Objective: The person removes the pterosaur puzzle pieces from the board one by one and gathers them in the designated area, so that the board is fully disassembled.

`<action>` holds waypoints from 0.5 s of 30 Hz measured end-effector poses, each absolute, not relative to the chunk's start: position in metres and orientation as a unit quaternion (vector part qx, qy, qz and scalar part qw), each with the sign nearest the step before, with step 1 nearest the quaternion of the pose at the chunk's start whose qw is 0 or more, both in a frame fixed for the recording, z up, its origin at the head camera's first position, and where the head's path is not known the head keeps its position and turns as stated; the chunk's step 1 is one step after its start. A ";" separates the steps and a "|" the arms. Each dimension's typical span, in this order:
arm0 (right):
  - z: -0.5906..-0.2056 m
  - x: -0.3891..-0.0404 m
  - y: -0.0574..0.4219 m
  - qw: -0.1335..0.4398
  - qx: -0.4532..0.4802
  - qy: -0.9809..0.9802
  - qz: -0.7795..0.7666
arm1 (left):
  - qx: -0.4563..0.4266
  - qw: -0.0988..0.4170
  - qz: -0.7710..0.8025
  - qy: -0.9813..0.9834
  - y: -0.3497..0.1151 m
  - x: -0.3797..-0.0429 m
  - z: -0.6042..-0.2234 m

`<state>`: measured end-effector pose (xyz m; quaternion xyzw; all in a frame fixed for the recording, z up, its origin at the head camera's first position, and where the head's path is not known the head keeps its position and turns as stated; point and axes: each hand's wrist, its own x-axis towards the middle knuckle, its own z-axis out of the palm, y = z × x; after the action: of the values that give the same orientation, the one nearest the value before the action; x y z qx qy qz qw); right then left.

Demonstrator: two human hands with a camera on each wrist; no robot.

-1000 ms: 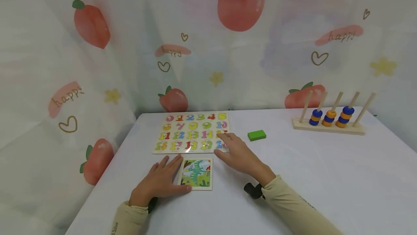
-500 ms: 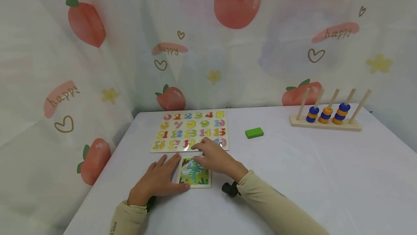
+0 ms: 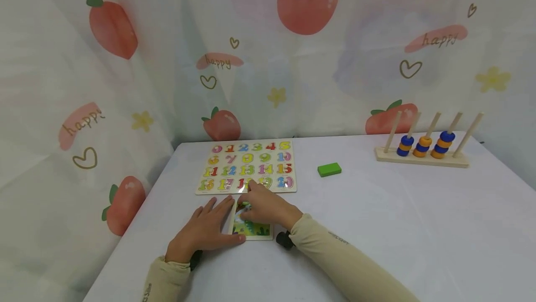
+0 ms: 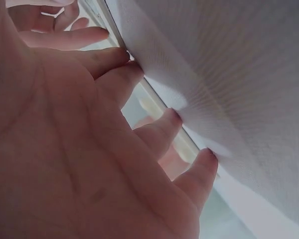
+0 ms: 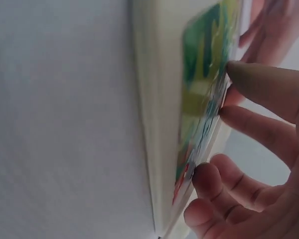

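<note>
Green block (image 3: 329, 170), white tablecloth (image 3: 377, 218)

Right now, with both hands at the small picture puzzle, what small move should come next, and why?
Probably lift one piece out with the right hand: its fingertips already rest on the puzzle face, while the left hand lies flat against the left edge, steadying it.

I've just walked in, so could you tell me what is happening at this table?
A person works on a small dinosaur picture puzzle on the white table. The left hand lies flat, steadying its left edge, while the right hand rests on the picture, fingertips touching its pieces. A number puzzle board lies just beyond.
</note>
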<state>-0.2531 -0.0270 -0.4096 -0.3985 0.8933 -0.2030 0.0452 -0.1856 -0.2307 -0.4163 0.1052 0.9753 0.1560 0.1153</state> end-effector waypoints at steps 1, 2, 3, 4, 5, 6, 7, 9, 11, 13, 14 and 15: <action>-0.409 -0.253 -0.027 0.043 -0.402 0.893 -0.197 | 0.106 0.116 0.157 0.975 -0.231 -0.186 -0.416; -0.408 -0.253 -0.028 0.042 -0.404 0.893 -0.192 | 0.107 0.116 0.159 0.975 -0.230 -0.185 -0.416; -0.407 -0.253 -0.028 0.041 -0.407 0.893 -0.189 | 0.107 0.116 0.159 0.975 -0.230 -0.185 -0.415; -0.406 -0.253 -0.029 0.041 -0.410 0.892 -0.186 | 0.107 0.115 0.161 0.974 -0.230 -0.185 -0.415; -0.405 -0.253 -0.030 0.043 -0.410 0.892 -0.184 | 0.107 0.114 0.161 0.974 -0.230 -0.185 -0.415; -0.404 -0.253 -0.030 0.047 -0.411 0.892 -0.182 | 0.107 0.113 0.162 0.974 -0.231 -0.185 -0.415; -0.403 -0.253 -0.031 0.051 -0.410 0.893 -0.180 | 0.108 0.112 0.163 0.974 -0.231 -0.185 -0.415; -0.401 -0.253 -0.032 0.060 -0.408 0.894 -0.175 | 0.108 0.111 0.162 0.974 -0.231 -0.186 -0.415; -0.400 -0.254 -0.033 0.071 -0.407 0.895 -0.168 | 0.108 0.112 0.163 0.974 -0.231 -0.186 -0.416; -0.399 -0.255 -0.032 0.081 -0.407 0.895 -0.163 | 0.107 0.113 0.163 0.974 -0.231 -0.186 -0.416; -0.399 -0.255 -0.032 0.086 -0.406 0.895 -0.163 | 0.106 0.115 0.162 0.974 -0.230 -0.186 -0.416; -0.398 -0.256 -0.031 0.091 -0.404 0.896 -0.162 | 0.105 0.116 0.162 0.974 -0.230 -0.185 -0.416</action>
<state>-0.2555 -0.0314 -0.3984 -0.4041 0.8956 -0.1622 0.0908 -0.1855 -0.2302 -0.4160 0.1053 0.9743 0.1619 0.1156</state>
